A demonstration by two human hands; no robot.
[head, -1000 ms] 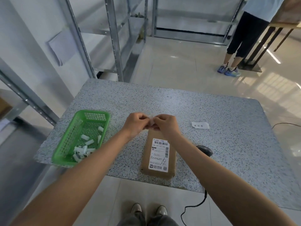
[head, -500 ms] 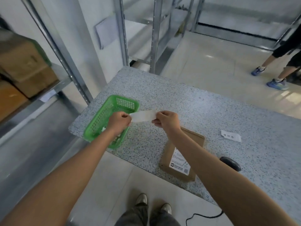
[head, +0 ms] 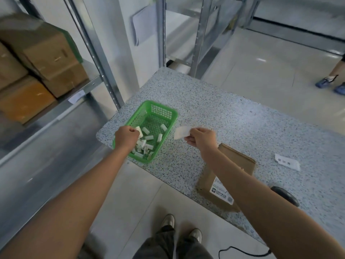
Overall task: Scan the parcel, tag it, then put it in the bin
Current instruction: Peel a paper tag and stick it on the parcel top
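A brown parcel (head: 236,163) with a white shipping label (head: 222,193) lies at the table's near edge, partly hidden by my right forearm. My right hand (head: 202,139) pinches a white tag (head: 181,132) above the table, left of the parcel. My left hand (head: 127,138) is over the green basket (head: 164,110), fingers closed on a small white scrap (head: 139,130). The basket holds several small white paper pieces. A black scanner (head: 285,195) rests right of the parcel, its cable hanging down.
A white slip (head: 287,162) with print lies on the speckled table (head: 233,116) to the right. Metal shelving with cardboard boxes (head: 46,58) stands at the left. Another person's feet (head: 331,85) are on the floor far right. My own shoes show below.
My hands have moved apart: the strip they held together has split, the right keeping the tag, the left carrying a scrap over the basket. The view has swung left.
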